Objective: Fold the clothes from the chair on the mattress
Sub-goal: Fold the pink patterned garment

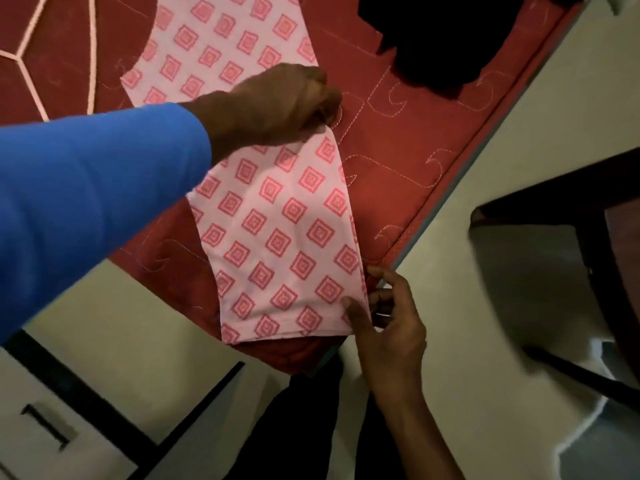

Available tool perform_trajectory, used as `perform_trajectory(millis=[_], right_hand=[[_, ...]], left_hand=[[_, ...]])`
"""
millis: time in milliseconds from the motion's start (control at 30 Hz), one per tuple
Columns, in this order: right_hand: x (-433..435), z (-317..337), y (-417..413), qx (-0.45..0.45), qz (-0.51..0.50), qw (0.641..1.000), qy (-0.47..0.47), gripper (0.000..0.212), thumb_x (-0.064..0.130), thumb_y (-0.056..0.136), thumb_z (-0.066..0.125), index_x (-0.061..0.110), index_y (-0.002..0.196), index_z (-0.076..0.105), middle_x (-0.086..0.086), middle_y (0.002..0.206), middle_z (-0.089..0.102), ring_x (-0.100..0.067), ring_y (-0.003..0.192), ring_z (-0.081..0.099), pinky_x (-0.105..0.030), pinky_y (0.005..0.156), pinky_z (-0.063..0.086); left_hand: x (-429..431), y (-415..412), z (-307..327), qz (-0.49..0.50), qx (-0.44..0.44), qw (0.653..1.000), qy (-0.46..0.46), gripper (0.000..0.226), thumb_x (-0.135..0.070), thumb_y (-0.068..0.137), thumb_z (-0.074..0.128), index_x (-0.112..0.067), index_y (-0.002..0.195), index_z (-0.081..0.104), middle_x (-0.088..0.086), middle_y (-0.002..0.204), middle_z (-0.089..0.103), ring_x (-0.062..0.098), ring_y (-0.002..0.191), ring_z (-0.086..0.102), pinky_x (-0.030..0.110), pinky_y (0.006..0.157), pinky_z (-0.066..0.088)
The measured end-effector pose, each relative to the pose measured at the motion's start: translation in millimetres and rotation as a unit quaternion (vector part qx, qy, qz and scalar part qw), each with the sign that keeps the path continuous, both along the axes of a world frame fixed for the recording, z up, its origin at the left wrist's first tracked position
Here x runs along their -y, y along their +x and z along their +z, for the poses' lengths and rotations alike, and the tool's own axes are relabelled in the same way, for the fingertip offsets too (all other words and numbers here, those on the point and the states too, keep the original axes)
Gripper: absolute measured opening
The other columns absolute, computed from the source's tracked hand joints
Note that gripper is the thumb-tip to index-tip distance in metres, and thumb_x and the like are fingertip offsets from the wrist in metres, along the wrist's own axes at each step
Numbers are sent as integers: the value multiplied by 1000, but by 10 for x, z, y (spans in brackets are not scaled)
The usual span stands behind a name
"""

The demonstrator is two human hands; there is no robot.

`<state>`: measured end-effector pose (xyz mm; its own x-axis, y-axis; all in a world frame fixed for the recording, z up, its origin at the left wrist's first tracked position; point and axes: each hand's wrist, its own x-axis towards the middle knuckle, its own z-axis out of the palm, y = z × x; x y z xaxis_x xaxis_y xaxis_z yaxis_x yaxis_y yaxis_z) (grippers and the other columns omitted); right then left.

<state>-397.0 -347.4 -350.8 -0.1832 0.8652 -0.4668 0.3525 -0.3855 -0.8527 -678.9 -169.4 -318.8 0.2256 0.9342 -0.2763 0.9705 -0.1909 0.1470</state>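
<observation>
The pink cloth [277, 230] lies on the red mattress [398, 161]. The left hand [287, 102] pinches its far corner. The right hand [388, 323] pinches its near corner, by the mattress edge.

- Pink patterned garment [277, 237]: far part cut off by the top edge at 12 o'clock. The middle stretch is hidden behind the left hand [284, 102] and its blue sleeve [86, 202].
- Left hand: fingertips curled under, out of sight where they pinch the cloth.
- Right hand [388, 323], 5 o'clock: cannot tell whether its fingers reach under the garment's corner.
- Dark cloth [440, 39], 1 o'clock: cut by the top edge, kind unreadable.
- Chair [588, 192], 3 o'clock: blurred, cut by the right edge.
- White object [69, 410], 7 o'clock: blurred, unidentifiable.
</observation>
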Motion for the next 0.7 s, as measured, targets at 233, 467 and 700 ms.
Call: perform_trajectory(millis=[233,467,700], right_hand=[[75,-62,51,-2,7,1000,4,43,38,90,76,58,121,54,30,103,70,-2,97,69,-17,75,59],[98,-99,94,22,21,999,18,46,34,93,75,54,128,54,20,98,69,-10,94,67,-21,75,58],[91,-111,71,28,40,999,22,46,29,93,75,53,127,55,21,97,67,-8,94,67,-18,71,56]], left_hand=[[-45,-103,65,-49,6,999,13,17,-11,96,69,-3,110,63,18,103,66,26,78,54,35,66,43],[-133,-217,161,-24,-2,999,45,13,-4,95,67,-1,107,62,20,104,63,28,81,55,37,67,42],[-52,-189,51,-64,-23,998,-13,26,-11,96,69,-10,121,66,16,114,63,33,87,63,42,73,56]])
